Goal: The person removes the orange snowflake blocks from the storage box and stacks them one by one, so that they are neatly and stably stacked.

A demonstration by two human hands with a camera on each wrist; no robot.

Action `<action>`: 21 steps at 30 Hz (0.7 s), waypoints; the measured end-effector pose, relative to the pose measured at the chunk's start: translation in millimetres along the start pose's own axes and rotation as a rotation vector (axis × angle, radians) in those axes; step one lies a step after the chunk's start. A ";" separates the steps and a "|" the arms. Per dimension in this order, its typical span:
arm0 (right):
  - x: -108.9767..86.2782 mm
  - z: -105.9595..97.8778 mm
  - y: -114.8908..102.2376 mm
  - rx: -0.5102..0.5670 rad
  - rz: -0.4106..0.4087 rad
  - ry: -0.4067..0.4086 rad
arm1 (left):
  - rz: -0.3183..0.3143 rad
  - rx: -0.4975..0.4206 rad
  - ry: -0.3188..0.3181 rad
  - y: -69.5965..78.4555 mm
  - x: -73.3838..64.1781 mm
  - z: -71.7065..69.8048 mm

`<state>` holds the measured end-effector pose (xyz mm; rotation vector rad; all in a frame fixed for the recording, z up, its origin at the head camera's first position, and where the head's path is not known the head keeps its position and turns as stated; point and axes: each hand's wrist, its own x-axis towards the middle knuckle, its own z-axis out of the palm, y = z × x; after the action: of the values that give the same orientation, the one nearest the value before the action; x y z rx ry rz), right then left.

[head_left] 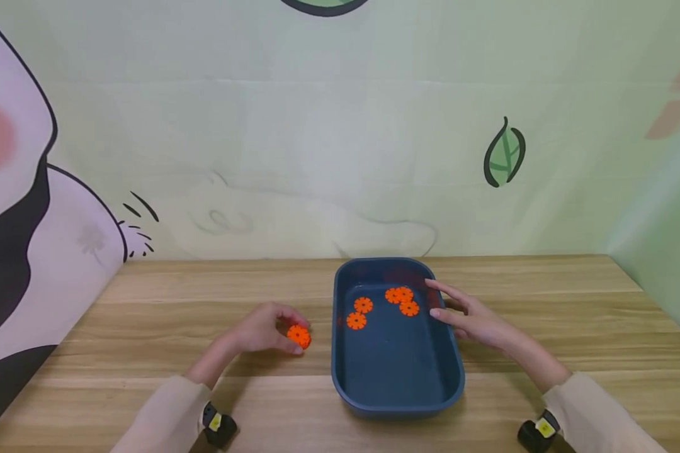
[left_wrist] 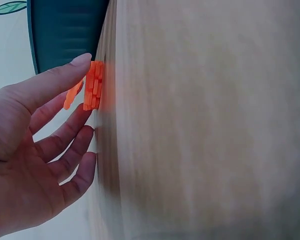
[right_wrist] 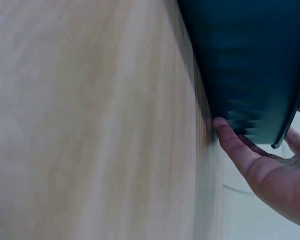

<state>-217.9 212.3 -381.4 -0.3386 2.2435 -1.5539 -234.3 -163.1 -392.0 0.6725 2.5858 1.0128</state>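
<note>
Orange notched snowflake discs [head_left: 298, 336] stand stacked on the table to the left of a dark blue plastic bin [head_left: 395, 371]. My left hand [head_left: 260, 330] is at this stack, and its thumb and forefinger pinch one tilted disc [left_wrist: 71, 96] beside the upright pile [left_wrist: 93, 90]. Its other fingers are loosely bent near the tabletop. My right hand [head_left: 478, 322] holds the bin's right side, thumb and forefinger over the rim, other fingers along the outer wall [right_wrist: 250, 90]. Inside the bin lie two discs [head_left: 356, 321] at the left and three discs [head_left: 409, 308] at the right.
The wood-grain table [head_left: 170, 314] reaches back to a pale green wall cloth [head_left: 340, 138] with cartoon drawings. The bin's far end is close to this wall. Black wrist cameras [head_left: 220, 429] are strapped at both beige sleeves [head_left: 164, 412].
</note>
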 end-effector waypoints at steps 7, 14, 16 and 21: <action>-0.9 0.0 0.0 0.012 -0.005 -0.006 | -0.019 -0.005 0.002 1.8 -0.3 0.3; -1.6 0.0 -1.2 -0.008 0.006 0.001 | -0.022 -0.014 0.003 3.0 -1.2 -0.3; -1.9 -0.2 -1.7 -0.014 0.010 0.002 | -0.024 -0.023 0.015 4.4 -2.0 -0.3; -2.0 -0.6 -1.9 -0.019 0.010 0.002 | -0.019 -0.054 0.084 10.8 -4.7 -0.8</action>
<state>-216.4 212.9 -379.1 -0.3313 2.2591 -1.5293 -227.1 -159.0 -383.5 0.6034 2.6200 1.1242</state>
